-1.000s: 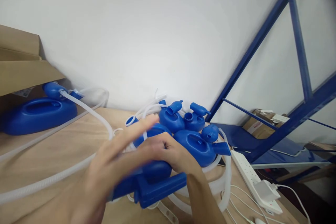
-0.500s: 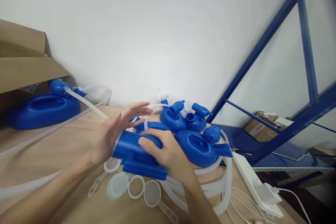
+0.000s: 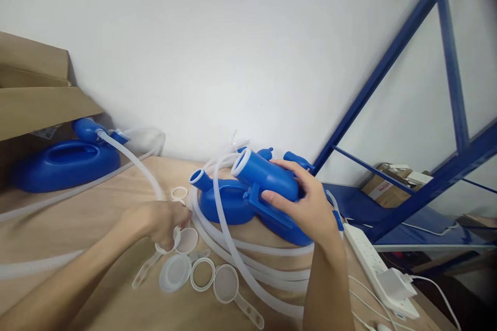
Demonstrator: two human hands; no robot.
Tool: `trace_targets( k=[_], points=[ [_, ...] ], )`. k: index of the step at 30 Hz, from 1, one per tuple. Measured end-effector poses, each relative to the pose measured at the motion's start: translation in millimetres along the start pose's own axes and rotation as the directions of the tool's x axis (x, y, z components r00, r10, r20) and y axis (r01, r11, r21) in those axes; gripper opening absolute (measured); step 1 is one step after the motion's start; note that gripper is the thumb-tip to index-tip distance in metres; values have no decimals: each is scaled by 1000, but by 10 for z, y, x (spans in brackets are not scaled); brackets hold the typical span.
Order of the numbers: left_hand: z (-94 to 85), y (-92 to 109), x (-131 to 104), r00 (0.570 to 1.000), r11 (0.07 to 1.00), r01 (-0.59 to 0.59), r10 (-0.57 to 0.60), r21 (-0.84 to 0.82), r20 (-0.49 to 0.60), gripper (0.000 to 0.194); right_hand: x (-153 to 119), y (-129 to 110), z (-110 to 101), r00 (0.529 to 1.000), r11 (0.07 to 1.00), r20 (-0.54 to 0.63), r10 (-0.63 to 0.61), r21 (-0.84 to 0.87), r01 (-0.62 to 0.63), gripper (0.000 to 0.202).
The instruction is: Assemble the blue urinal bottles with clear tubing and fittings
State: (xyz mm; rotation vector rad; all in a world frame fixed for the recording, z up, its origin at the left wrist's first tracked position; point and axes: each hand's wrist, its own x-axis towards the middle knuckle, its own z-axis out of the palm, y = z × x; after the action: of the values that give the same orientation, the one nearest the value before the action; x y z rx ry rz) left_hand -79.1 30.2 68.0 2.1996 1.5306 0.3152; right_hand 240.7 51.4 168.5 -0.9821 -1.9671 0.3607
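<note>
My right hand point(image 3: 306, 201) grips a blue plastic cylindrical cup point(image 3: 267, 173) with a side clip, its open mouth tilted up to the left. A white ring point(image 3: 237, 162) lines that mouth. Down at the table, my left hand point(image 3: 165, 222) has its fingers closed on the rim of a white plastic cap point(image 3: 174, 240) with a strap. Around it lie a translucent disc lid point(image 3: 175, 273), a white ring point(image 3: 202, 274) and a strapped cap point(image 3: 226, 283). Behind the cup is a blue urinal bottle point(image 3: 227, 201) with a spout.
Clear hoses point(image 3: 248, 274) coil across the tabletop. More blue bottles stand behind my right hand, and another bottle point(image 3: 66, 165) lies by a cardboard box point(image 3: 46, 108) at left. A white power strip point(image 3: 376, 269) with cables runs along the right edge, beside a blue metal rack point(image 3: 373, 77).
My left hand has left the cup's mouth and dropped to the white caps, closing there. The right hand has moved the cup right and upward, turning its ringed mouth into view.
</note>
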Motion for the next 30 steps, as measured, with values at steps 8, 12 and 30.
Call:
trace_targets(
  k=[8,12,30],
  points=[
    [360,37,364,946,939,257,-293,230,136,39,18,84,1,997,997,-72,10,-70,-15,59],
    [205,74,293,919,920,285,-342,269,196,22,18,92,2,998,997,-60,26,-74,-30,58],
    [-144,-191,207,972,961,149,-186,235,144,33,28,122,33,999,995,0,49,-84,-48,58]
  ],
)
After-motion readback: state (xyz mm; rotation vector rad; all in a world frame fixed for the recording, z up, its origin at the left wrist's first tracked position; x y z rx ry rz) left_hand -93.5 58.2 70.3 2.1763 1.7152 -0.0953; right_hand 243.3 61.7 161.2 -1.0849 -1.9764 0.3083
